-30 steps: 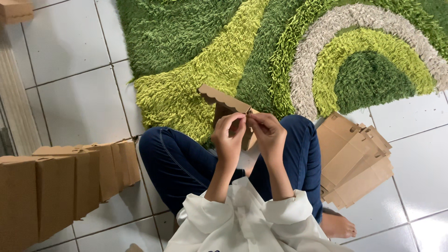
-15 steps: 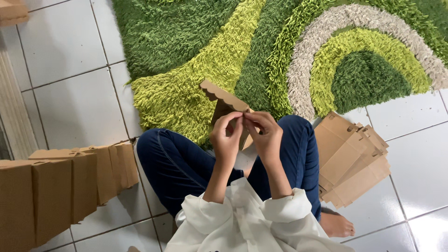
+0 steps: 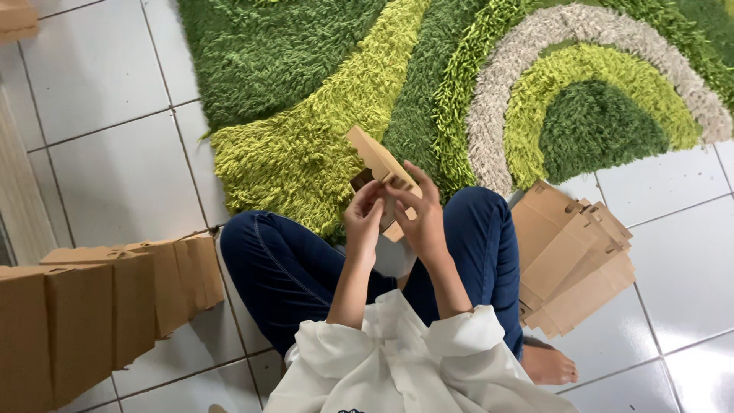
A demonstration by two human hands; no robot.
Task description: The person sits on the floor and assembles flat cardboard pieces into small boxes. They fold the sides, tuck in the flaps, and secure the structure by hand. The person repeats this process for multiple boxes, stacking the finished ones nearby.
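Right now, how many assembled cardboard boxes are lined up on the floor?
4 can be told apart, in a row of boxes on the tiles to the person's left: the nearest is largest in view, the farthest sits by the knee. More may lie beyond the picture's left edge.

She sits cross-legged, both forearms raised from the lap and drawn close together. The left hand [image 3: 362, 220] curls inward with fingertips pinched. The right hand [image 3: 423, 218] stands beside it, fingers spread upward, thumb pressing in. The two hands seem to touch, though I can't be sure.
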